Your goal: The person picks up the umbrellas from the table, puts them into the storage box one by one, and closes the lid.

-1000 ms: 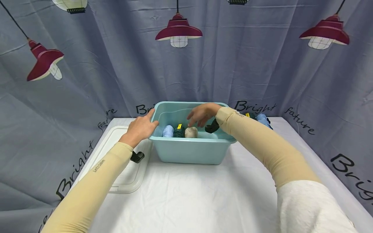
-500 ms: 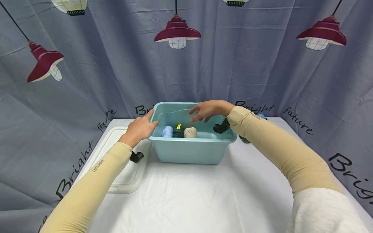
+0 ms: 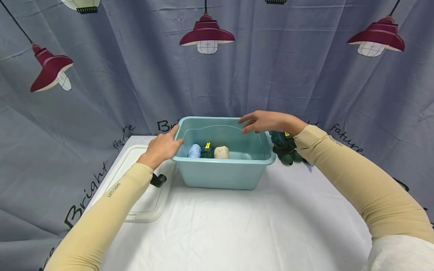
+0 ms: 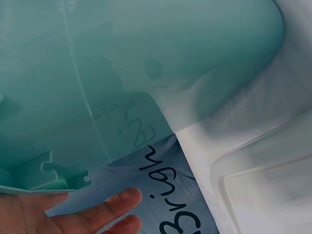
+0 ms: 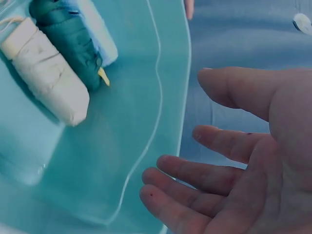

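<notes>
A light teal tub [image 3: 222, 174] stands on the white table. My left hand [image 3: 162, 147] rests at its left rim; in the left wrist view its fingers [image 4: 105, 212] stretch loosely outside the wall. My right hand [image 3: 266, 121] hovers above the tub's back right rim, fingers spread and holding nothing. Three rolled bundles that look like folded umbrellas lie side by side in the tub: light blue [image 3: 194, 151], dark green [image 3: 207, 151] with a yellow tag, and beige [image 5: 48, 73]. The beige one has a cord loop at one end.
A whitish lid [image 3: 149, 205] lies flat left of the tub, partly under my left arm. Right of the tub lie dark green bundles [image 3: 285, 145], partly hidden by my right arm. A grey-blue curtain [image 3: 237, 75] hangs behind the table.
My right hand has risen out of the tub and moved right to above its rim, uncovering the tub's right part. My left hand and the bundles inside stay where they were.
</notes>
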A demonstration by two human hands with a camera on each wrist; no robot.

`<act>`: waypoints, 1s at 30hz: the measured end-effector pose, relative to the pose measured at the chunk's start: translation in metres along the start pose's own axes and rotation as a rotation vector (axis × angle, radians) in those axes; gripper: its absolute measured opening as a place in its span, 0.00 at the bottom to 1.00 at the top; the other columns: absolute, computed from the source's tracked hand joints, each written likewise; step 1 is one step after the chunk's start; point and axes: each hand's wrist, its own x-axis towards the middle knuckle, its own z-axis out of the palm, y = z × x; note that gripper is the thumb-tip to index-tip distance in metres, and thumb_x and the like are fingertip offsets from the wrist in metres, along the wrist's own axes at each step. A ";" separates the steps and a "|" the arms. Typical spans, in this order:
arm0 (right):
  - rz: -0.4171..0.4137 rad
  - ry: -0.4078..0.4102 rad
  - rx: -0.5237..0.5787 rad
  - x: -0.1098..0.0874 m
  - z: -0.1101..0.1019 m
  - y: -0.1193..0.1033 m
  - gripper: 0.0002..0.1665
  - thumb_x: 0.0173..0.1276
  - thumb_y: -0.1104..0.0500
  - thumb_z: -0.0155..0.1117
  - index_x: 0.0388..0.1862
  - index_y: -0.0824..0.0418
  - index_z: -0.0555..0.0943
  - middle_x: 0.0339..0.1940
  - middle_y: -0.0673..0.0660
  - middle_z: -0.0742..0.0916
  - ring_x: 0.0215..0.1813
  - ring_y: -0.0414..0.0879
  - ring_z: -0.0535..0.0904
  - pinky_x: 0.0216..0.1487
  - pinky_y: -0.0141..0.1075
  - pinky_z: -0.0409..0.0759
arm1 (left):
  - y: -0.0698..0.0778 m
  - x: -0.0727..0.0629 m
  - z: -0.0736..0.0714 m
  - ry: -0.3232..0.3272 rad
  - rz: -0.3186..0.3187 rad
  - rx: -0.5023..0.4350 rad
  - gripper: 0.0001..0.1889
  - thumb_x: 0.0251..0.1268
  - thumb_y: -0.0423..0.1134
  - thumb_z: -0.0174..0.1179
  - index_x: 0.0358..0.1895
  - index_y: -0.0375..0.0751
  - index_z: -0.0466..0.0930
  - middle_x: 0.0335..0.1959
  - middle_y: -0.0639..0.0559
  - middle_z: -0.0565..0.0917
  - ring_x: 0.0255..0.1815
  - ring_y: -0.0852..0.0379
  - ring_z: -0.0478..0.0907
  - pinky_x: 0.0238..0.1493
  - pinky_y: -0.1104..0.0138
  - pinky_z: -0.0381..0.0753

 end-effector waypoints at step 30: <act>0.061 0.261 0.013 -0.054 -0.035 0.103 0.43 0.75 0.44 0.60 0.81 0.59 0.58 0.74 0.71 0.70 0.72 0.67 0.68 0.68 0.64 0.67 | -0.001 0.003 0.001 -0.002 -0.005 -0.014 0.37 0.75 0.56 0.42 0.83 0.56 0.42 0.44 0.37 0.84 0.35 0.43 0.80 0.36 0.53 0.73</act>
